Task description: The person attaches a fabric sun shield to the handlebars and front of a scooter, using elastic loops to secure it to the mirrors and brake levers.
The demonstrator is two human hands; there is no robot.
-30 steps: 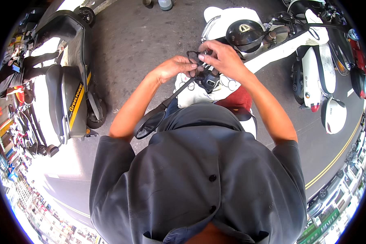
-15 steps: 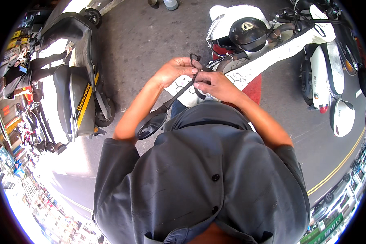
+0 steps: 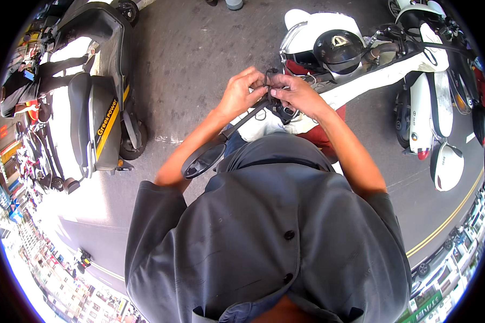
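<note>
In front of my chest, both hands meet at a thin black cord or strap (image 3: 271,72). My left hand (image 3: 239,92) is closed, its thumb and fingertips pinching the black strand. Just beside it, my right hand (image 3: 298,98) pinches the same dark piece from the other side. Below the fingers, a black scooter mirror (image 3: 203,160) on a long stem slants down toward my left forearm; whether the strand is fastened to the stem cannot be made out. White cloth printed with line drawings (image 3: 253,128) lies under my hands.
A white scooter with a black helmet (image 3: 338,51) stands just ahead to the right, a long white sleeve-like cover (image 3: 382,81) beside it. Farther right is another white scooter (image 3: 421,116). A dark grey scooter (image 3: 102,116) is parked at the left.
My hands have come closer together, with the right fingers raised to the left fingertips. Both have shifted slightly right in view, and the black strand's loop looks more bunched up.
</note>
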